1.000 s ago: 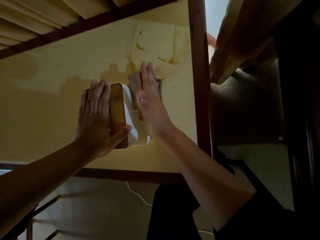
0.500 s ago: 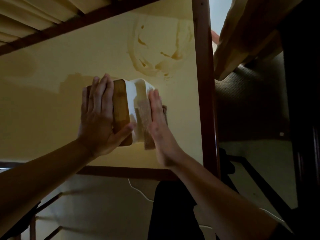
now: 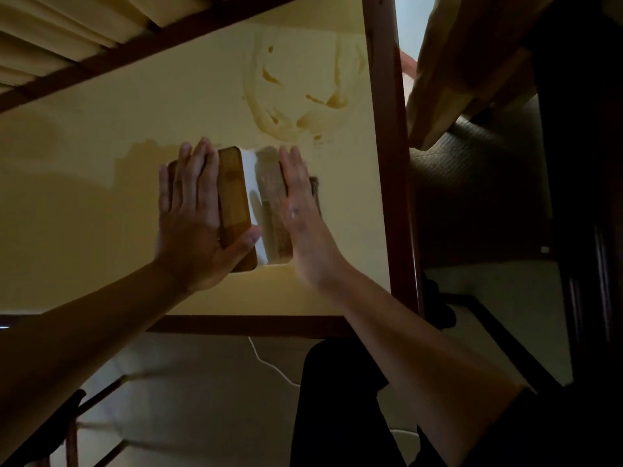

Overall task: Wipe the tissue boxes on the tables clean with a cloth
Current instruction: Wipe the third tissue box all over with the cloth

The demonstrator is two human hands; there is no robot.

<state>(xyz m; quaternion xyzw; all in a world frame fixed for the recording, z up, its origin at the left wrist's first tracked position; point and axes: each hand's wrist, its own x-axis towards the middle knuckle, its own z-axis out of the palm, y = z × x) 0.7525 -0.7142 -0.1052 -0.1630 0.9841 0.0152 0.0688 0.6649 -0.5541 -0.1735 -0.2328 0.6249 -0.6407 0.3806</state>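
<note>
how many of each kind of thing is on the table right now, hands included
tissue box: 1
cloth: 1
hands: 2, left hand flat on the box's wooden lid, right hand pressing the cloth to the box's side
stain on the table: 1 patch
total: 5

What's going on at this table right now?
A person is wiping a tissue box on a yellow table. The left hand lies flat on the box's wooden lid, thumb round its near edge, steadying it. The right hand presses a brown cloth flat against the box's white side. Brown smears mark the tabletop just beyond the box.
</note>
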